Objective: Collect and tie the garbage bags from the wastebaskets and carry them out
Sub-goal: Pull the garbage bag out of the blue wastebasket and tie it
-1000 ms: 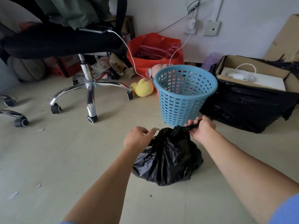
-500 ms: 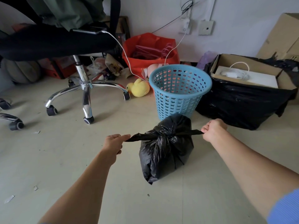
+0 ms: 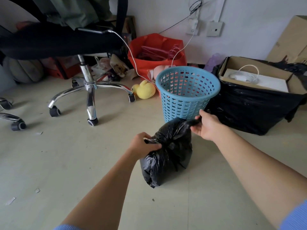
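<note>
A pale floor (image 3: 49,163) runs to a white wall; a blue wastebasket (image 3: 186,93) stands beside a box wrapped in black plastic (image 3: 252,110), an office chair (image 3: 88,90) at left. The black garbage bag (image 3: 167,156) sits on the floor before the wastebasket. The left hand (image 3: 142,143) fingers pinch one twisted end, the right hand (image 3: 206,126) fingers clasp the other. Open floor lies left and near.
</note>
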Action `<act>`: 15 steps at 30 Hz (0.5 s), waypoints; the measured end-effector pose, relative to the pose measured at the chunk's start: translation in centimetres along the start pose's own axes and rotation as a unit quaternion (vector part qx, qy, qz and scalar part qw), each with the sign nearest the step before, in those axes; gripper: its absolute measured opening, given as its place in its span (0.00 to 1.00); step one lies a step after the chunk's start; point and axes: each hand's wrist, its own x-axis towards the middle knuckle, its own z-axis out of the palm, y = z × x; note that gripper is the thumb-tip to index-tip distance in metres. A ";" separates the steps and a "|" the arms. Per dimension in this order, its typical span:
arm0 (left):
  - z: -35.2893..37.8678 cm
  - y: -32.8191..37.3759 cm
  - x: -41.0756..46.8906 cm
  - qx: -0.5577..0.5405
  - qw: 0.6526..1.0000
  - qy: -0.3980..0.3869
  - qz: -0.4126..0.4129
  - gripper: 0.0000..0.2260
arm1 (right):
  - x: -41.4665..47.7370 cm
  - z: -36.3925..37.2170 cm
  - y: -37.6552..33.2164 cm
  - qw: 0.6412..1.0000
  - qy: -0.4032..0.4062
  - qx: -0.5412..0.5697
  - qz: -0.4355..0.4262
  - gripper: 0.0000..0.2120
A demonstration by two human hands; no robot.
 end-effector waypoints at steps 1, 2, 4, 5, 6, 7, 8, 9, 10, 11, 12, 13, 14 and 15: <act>0.3 -0.3 0.0 0.058 0.998 -0.023 0.007 0.21 | -0.2 0.4 -0.5 0.999 -0.023 0.048 -0.004 0.17; 0.6 -0.4 -0.2 0.092 0.995 -0.034 0.012 0.18 | -0.5 0.6 -0.8 0.995 -0.057 0.084 -0.005 0.17; 1.0 -0.6 -0.2 0.082 0.996 -0.032 0.015 0.12 | -0.7 0.6 -0.5 0.987 -0.135 0.085 -0.008 0.22; 1.0 -0.6 -0.2 0.054 0.998 -0.025 0.013 0.09 | -0.5 0.5 0.2 0.987 -0.158 0.036 -0.013 0.24; 1.0 -0.7 -0.1 0.027 0.999 -0.016 0.013 0.08 | -0.5 0.5 1.0 0.985 -0.167 -0.036 -0.020 0.25; 1.0 -0.6 -0.1 0.011 1.000 -0.011 0.017 0.07 | -0.3 0.5 2.1 0.980 -0.163 -0.106 -0.028 0.23; 0.9 -0.6 -0.1 0.007 1.000 -0.010 0.025 0.06 | -0.1 0.6 3.3 0.975 -0.153 -0.158 -0.035 0.18; 0.9 -0.4 -0.1 0.010 0.999 -0.011 0.036 0.06 | 0.1 0.9 4.4 0.971 -0.140 -0.188 -0.043 0.14; 0.9 -0.2 -0.2 0.014 0.999 -0.015 0.047 0.05 | 0.4 1.2 5.2 0.970 -0.121 -0.205 -0.053 0.12; 1.0 0.1 -0.3 0.021 0.998 -0.022 0.057 0.04 | 0.8 1.6 5.9 0.969 -0.095 -0.217 -0.069 0.12; 1.0 0.3 -0.3 0.029 0.997 -0.028 0.066 0.04 | 1.0 1.9 6.3 0.967 -0.067 -0.225 -0.097 0.15; 1.1 0.5 -0.4 0.038 0.996 -0.032 0.074 0.05 | 1.1 2.2 6.3 0.963 -0.038 -0.232 -0.134 0.17; 1.2 0.8 -0.4 0.045 0.996 -0.031 0.075 0.06 | 1.2 2.4 6.2 0.953 -0.007 -0.245 -0.179 0.19; 1.1 1.0 -0.4 0.047 0.996 -0.027 0.071 0.07 | 1.1 2.6 5.9 0.937 0.021 -0.263 -0.229 0.22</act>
